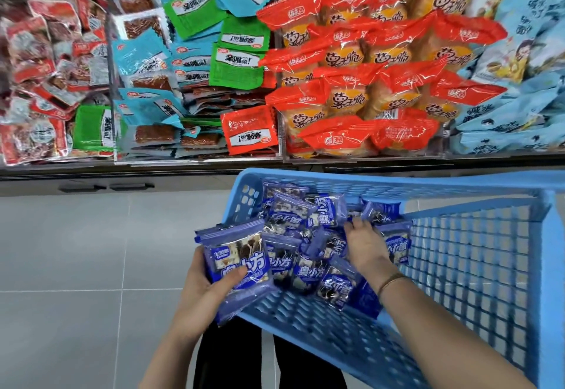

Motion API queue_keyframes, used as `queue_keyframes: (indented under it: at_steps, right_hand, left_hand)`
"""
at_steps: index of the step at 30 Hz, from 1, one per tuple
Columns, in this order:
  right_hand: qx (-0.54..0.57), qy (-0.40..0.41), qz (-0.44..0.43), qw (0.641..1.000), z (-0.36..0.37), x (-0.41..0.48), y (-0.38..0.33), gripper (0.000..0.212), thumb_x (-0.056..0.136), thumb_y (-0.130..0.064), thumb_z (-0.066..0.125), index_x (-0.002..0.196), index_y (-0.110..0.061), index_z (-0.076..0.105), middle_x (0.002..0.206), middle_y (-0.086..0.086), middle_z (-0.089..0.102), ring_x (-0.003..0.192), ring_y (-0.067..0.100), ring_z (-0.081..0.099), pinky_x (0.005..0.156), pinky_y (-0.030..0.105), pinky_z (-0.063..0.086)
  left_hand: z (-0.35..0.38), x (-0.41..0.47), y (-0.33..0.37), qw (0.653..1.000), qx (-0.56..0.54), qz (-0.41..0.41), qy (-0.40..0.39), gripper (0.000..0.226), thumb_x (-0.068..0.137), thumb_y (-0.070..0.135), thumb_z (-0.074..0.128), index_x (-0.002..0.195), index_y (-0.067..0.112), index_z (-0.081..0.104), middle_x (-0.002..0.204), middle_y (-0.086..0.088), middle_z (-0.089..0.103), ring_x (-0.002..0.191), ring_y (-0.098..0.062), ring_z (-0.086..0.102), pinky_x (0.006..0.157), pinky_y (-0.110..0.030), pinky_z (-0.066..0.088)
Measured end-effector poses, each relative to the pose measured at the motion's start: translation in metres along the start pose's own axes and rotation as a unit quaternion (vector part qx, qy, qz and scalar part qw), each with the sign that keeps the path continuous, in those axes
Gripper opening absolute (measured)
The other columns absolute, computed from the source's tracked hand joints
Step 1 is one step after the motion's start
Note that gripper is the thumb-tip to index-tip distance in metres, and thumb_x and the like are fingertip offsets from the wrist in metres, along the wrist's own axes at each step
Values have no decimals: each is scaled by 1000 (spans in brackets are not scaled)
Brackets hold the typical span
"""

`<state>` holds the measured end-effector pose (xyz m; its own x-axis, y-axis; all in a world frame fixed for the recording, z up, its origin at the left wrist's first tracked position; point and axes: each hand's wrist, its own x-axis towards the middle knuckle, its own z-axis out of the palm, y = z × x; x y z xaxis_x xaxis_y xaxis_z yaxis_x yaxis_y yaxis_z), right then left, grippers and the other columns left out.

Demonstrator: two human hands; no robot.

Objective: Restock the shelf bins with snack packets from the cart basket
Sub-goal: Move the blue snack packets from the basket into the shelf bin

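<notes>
Snack packets (305,266) heaped in blue cart basket (458,183); stack (238,260) gripped by left hand (208,284) at near-left corner. Right hand (365,246) down among heap, grasp not discernible. Gathering step; next, lifting handful to shelf bins (198,156), matching bin unseen.

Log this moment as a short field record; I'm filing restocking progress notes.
left hand: holds a stack of blue packets at the basket's near-left corner, thumb across the front
right hand: inside the basket, fingers among the loose blue packets; grip hidden
shelf bins: left to right, red packets, teal and green packets, orange-red packets, pale blue packs
stage: gathering from the basket, nothing being shelved yet
</notes>
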<state>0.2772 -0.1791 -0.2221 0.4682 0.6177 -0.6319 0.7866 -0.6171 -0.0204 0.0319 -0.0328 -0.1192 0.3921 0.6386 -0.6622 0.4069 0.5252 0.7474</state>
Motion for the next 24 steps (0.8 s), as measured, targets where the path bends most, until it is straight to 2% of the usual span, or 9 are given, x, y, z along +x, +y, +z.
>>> queue_keyframes:
  at_steps: [5, 8, 10, 13, 15, 17, 20, 22, 24]
  right_hand:
    - [46, -4, -53, 998, -13, -18, 10, 43, 83, -24, 67, 121, -17, 49, 123, 2, 49, 115, 21, 47, 102, 33, 38]
    - [77, 31, -29, 996, -29, -57, 4, 33, 84, -36, 64, 109, -21, 49, 106, -1, 63, 97, 22, 57, 81, 31, 45]
    - [176, 65, 20, 982, -38, -88, 1, 26, 83, -36, 64, 102, -25, 49, 85, -6, 66, 74, 19, 59, 62, 27, 45]
    - [428, 64, 97, 896, -51, -131, -5, 17, 83, -22, 70, 92, -17, 55, 66, -9, 64, 60, 16, 57, 54, 20, 40]
    - [557, 61, 128, 818, -59, -154, -10, 12, 83, -13, 70, 85, -9, 60, 73, 0, 66, 71, 22, 59, 64, 18, 44]
    - [610, 52, 158, 775, -66, -173, -15, 9, 84, -12, 69, 82, -7, 61, 78, 7, 64, 75, 25, 59, 66, 25, 46]
    - [673, 7, 186, 716, -80, -194, -25, 5, 87, -11, 65, 89, -8, 60, 87, 9, 64, 79, 22, 62, 57, 17, 52]
    - [708, -17, 210, 674, -91, -202, -33, 15, 89, -10, 62, 102, -5, 57, 98, 12, 62, 90, 26, 60, 65, 23, 52]
    - [733, -29, 221, 643, -103, -205, -39, 20, 90, -11, 61, 108, -4, 54, 102, 13, 59, 93, 29, 59, 67, 28, 50]
  left_hand:
    - [3, -3, 1, 999, -30, 6, 11, 50, 66, 15, 73, 113, 17, 54, 98, 1, 74, 85, -15, 72, 63, -17, 54]
    - [1, -2, 5, 1000, -24, -10, 17, 38, 78, 2, 69, 111, 14, 54, 95, 1, 75, 82, -13, 72, 61, -17, 54]
    - [2, -2, 10, 1000, 1, -20, 23, 35, 80, 0, 70, 108, 13, 54, 98, -5, 73, 83, -16, 71, 66, -21, 54]
    - [8, -2, 17, 998, 51, -34, 28, 44, 76, 7, 77, 112, 11, 51, 105, -7, 68, 89, -17, 66, 78, -27, 51]
    - [10, -8, 21, 995, 76, -59, 33, 53, 72, 14, 82, 115, 10, 51, 103, -6, 67, 92, -20, 65, 84, -31, 49]
    - [10, -18, 24, 994, 64, -74, 48, 53, 71, 17, 83, 113, 9, 51, 102, -6, 67, 91, -21, 65, 85, -33, 51]
    - [4, -44, 29, 993, -19, -68, 99, 37, 74, 10, 80, 101, 8, 54, 93, -8, 68, 70, -10, 68, 59, -18, 51]
    - [-5, -64, 33, 987, -77, -61, 127, 25, 77, 5, 75, 94, 9, 56, 81, -5, 70, 55, -5, 68, 46, -13, 48]
    - [-22, -82, 37, 980, -130, -51, 139, 20, 81, 3, 70, 95, 6, 57, 68, -2, 73, 53, -8, 68, 43, -15, 48]
